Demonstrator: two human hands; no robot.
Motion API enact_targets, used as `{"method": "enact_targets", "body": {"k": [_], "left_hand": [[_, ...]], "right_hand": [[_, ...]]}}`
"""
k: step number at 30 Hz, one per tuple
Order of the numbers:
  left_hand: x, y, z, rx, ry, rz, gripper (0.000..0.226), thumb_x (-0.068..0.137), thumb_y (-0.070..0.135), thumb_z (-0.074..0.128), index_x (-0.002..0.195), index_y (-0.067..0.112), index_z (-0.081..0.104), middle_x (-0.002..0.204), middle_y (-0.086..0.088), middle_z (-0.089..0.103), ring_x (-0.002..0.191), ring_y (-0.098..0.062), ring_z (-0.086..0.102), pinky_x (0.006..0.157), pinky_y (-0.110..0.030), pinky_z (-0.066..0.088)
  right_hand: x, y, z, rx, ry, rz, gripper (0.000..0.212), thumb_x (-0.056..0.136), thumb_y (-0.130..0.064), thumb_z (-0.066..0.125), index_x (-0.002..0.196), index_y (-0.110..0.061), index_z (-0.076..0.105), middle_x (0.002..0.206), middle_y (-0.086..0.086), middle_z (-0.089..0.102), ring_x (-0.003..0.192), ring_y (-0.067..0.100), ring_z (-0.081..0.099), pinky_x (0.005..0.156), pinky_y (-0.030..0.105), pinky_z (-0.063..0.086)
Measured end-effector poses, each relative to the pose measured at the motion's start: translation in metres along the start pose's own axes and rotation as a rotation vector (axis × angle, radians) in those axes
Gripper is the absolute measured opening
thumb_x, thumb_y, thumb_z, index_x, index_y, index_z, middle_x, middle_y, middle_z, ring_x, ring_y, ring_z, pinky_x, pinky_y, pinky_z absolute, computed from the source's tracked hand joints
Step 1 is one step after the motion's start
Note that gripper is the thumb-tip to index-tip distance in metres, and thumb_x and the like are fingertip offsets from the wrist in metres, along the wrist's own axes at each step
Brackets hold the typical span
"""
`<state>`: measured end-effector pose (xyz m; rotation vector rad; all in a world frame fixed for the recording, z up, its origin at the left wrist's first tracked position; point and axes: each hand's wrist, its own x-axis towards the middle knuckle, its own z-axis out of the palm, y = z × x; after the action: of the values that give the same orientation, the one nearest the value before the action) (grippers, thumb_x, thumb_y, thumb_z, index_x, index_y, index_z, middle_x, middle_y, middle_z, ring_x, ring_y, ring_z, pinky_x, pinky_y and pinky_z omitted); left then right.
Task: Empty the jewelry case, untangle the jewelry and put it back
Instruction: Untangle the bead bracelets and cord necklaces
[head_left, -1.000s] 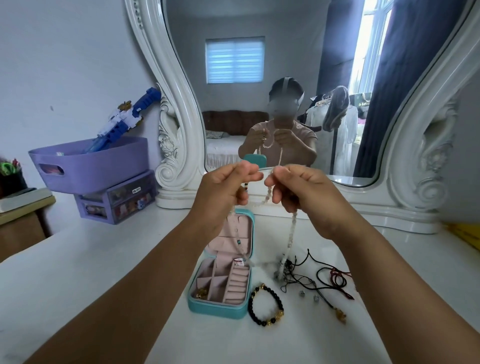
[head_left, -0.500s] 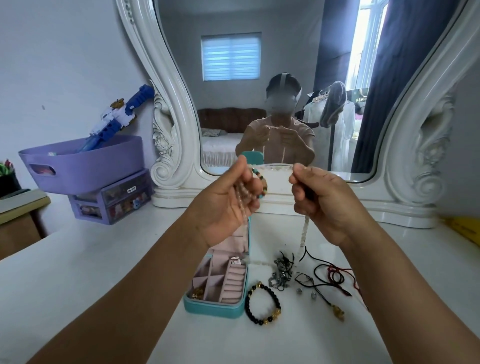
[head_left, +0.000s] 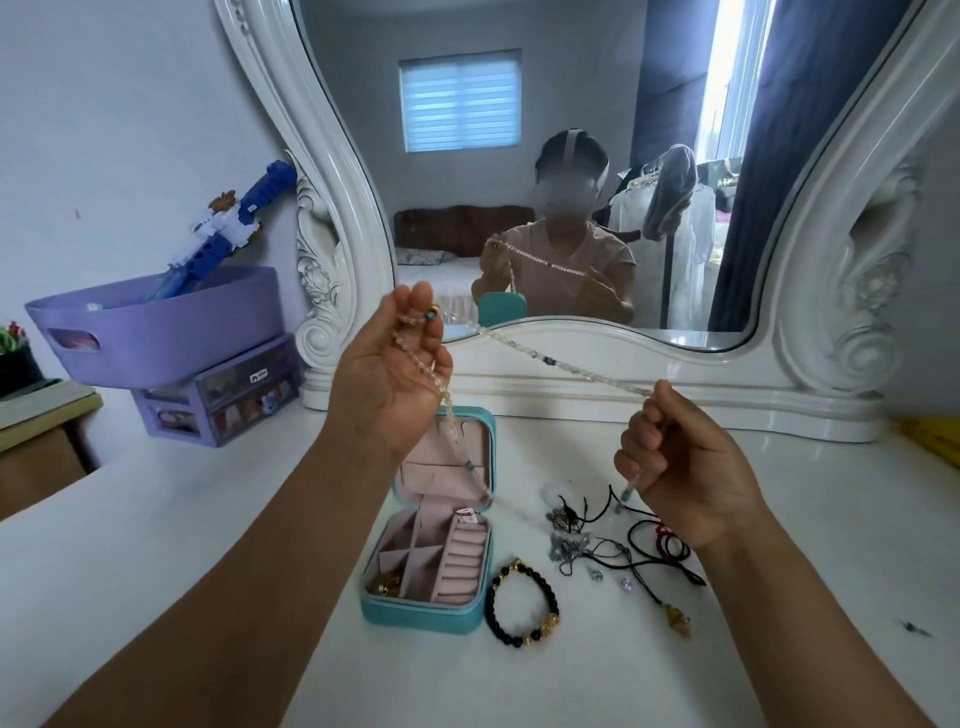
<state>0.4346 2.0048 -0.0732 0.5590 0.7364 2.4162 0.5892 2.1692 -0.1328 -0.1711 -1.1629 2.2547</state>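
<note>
A long necklace of clear beads (head_left: 545, 358) is stretched taut in the air between my hands. My left hand (head_left: 389, 374) is raised palm towards me and pinches the strand at its fingertips; the loose end hangs down over the case lid. My right hand (head_left: 685, 467), lower and to the right, grips the other end in a fist. Below stands the open teal jewelry case (head_left: 426, 618) with a pink lining and a small gold piece (head_left: 387, 584) in a front compartment. A black and gold bead bracelet (head_left: 522, 605) lies right of it, beside tangled black and red cords (head_left: 597, 535) with a gold pendant (head_left: 675, 618).
A large white-framed mirror (head_left: 852, 291) stands along the back of the white dresser top. At the back left a purple basket (head_left: 156, 322) holding a blue toy (head_left: 228, 223) sits on small purple drawers (head_left: 223, 395). A yellow object (head_left: 935, 441) lies at the right edge.
My hands have drawn apart and pulled the necklace out straight. The left hand rose and turned its palm to me; the right hand dropped down to the right.
</note>
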Motion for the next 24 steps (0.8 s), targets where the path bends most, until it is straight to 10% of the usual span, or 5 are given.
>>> {"method": "enact_targets", "body": {"k": [9,17,24], "left_hand": [[0.018,0.009,-0.012,0.061,0.143,0.097,0.018,0.091,0.031,0.050,0.080,0.025,0.063,0.071,0.012,0.072,0.070,-0.004,0.056,0.065,-0.023,0.031],[-0.005,-0.022,-0.001,0.627,-0.218,0.029,0.042,0.097,0.025,0.038,0.138,0.035,0.030,0.087,-0.005,0.075,0.060,-0.009,0.052,0.059,-0.022,0.040],[-0.029,-0.048,0.010,1.139,-0.404,-0.213,0.029,0.097,0.028,0.043,0.114,0.017,0.063,0.107,0.003,0.071,0.052,-0.006,0.048,0.059,-0.017,0.042]], "right_hand": [[0.000,-0.008,-0.012,0.278,-0.044,-0.068,0.012,0.066,-0.026,0.064,0.072,-0.017,0.070,0.053,-0.006,0.050,0.042,0.008,0.039,0.049,0.019,0.042],[-0.004,-0.006,-0.010,0.089,-0.264,-0.014,0.022,0.066,-0.021,0.068,0.088,-0.017,0.072,0.056,-0.002,0.056,0.037,0.005,0.026,0.038,0.017,0.022],[-0.007,-0.004,-0.007,-0.084,-0.431,0.007,0.036,0.060,-0.029,0.082,0.090,-0.012,0.072,0.072,0.007,0.070,0.031,0.002,0.035,0.038,0.011,0.024]]}}
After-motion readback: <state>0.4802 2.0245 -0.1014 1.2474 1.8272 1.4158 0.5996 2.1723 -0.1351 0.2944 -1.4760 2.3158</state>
